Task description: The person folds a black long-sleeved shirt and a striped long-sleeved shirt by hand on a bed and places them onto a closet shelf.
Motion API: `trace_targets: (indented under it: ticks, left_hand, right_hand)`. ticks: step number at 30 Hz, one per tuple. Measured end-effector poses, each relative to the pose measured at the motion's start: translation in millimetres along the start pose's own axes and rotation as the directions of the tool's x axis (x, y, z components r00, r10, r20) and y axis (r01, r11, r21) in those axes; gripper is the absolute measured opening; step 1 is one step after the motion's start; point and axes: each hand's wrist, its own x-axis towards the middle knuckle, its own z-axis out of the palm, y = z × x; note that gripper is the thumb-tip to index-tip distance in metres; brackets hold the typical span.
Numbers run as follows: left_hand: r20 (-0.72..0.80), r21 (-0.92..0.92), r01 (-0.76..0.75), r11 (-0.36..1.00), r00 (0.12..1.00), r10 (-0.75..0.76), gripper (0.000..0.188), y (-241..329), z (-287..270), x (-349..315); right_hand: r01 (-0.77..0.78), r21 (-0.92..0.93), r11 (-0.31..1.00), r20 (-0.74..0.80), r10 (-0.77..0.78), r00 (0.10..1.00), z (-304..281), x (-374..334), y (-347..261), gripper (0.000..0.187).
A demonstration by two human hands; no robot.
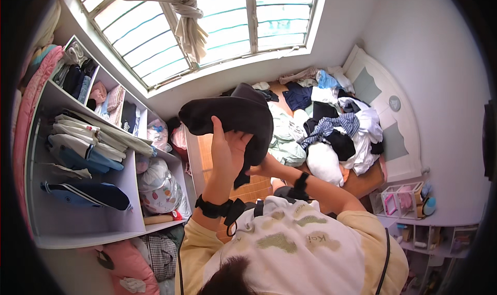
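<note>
Black garment (228,111) hangs draped near eleven o'clock of centre; I see the left hand (228,149) beneath, thumb raised, and the right (265,168) at five o'clock of it; I cannot tell either's grip; likely soft, light; best pinched by edges.

Has one left hand (231,151) and one right hand (267,166) at one black cloth (228,108). Wears two black bands (298,185), one by each hand. Has one window (223,23) past the hands, one headboard (408,121) to their right, one big shelf (93,226) to their left.
</note>
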Motion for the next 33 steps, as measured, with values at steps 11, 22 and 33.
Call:
trace_targets:
  ticks: [11,22,33]
  left_hand:
    - [-0.068,0.091,-0.216,0.972,0.973,0.222,0.057,55,-73,14]
    - [-0.301,-0.796,0.053,0.603,0.83,-0.47,0.038,45,-246,-6]
    - [-0.582,0.475,0.373,0.797,0.813,-0.034,0.049,9,-215,-19]
  right_hand:
    - [0.054,0.43,0.901,-0.529,0.203,0.824,-15,11,37,0.024]
    - [-0.367,0.559,0.744,0.068,0.4,0.914,-111,-43,5,0.019]
    - [-0.526,0.266,0.808,0.291,0.453,0.843,-134,-45,-2,0.029]
